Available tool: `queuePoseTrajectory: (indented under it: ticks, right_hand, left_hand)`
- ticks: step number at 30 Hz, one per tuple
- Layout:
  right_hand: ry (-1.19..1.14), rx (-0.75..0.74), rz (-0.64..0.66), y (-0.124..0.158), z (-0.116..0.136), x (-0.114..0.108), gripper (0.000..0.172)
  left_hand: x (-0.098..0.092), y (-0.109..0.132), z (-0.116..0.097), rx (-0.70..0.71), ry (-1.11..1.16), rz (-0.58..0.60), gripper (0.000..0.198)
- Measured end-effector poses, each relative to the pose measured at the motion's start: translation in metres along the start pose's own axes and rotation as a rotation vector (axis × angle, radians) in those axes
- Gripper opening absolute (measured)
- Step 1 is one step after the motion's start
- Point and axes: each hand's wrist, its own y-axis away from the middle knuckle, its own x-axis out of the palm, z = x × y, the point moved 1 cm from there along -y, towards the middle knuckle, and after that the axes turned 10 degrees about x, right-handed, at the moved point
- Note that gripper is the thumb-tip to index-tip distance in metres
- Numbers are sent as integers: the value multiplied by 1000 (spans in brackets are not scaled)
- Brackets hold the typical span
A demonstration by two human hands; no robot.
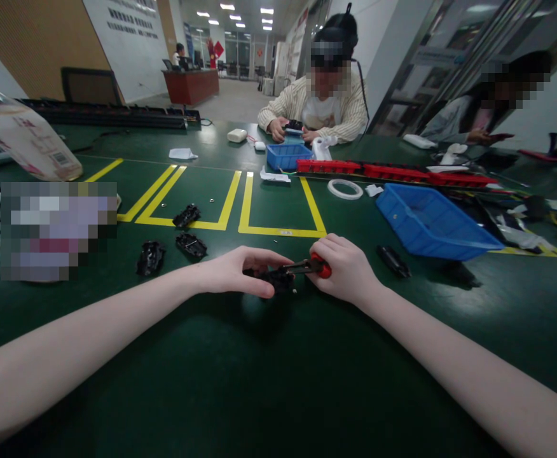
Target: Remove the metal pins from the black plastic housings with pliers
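Work on the held black part [282, 280] looks to be under way rather than finished. The left hand [228, 270] has it pinched between thumb and fingers, at or just above the table [278, 381]. The right hand [345, 270] is closed around the red handle of the pliers [303, 266], whose metal nose reaches the right end of the held black part. Whether the tips grip anything there is too small to tell. The 2 hands are apart, with the tool spanning the gap.

A small pale bit [294, 291] lies just beside the held black part, on its near right side, and a thin metal piece [275, 241] lies a little beyond it; I cannot say if either came off it.

To the left of the held black part lie 3 loose dark pieces [191, 244], and 1 smoother black piece [393, 261] lies well to its right, in front of the large blue bin [443, 236]. None of these 4 is in hand. Which are done and which are waiting cannot be told from their look, so at least the held black part seems left to complete, and perhaps some others.
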Motion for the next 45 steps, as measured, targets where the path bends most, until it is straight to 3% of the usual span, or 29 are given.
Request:
queuePoseTrajectory:
  ticks: [8, 13, 16, 23, 28, 32, 37, 45]
  right_hand:
    - [22, -20, 39, 0, 1, 2, 10]
    - [40, 20, 50, 0, 2, 2, 11]
    - [70, 50, 66, -1, 2, 2, 12]
    - [103, 56, 91, -2, 4, 2, 11]
    - [120, 68, 91, -2, 5, 1, 12]
    - [149, 70, 91, -2, 7, -1, 10]
    - [179, 57, 68, -1, 8, -1, 7]
    - [206, 16, 29, -2, 9, -2, 5]
  left_hand:
    - [-2, 0, 1, -17, -79, 8, 61]
    - [4, 2, -2, 8, -99, -71, 55]
    - [11, 3, -2, -28, -147, -84, 69]
    - [23, -1, 1, 123, -564, -291, 64]
    - [23, 2, 2, 98, -784, -403, 45]
    - [24, 4, -1, 69, -990, -392, 28]
    - [26, 3, -3, 33, -1044, -361, 43]
    - [26, 1, 0, 31, -1171, -283, 43]
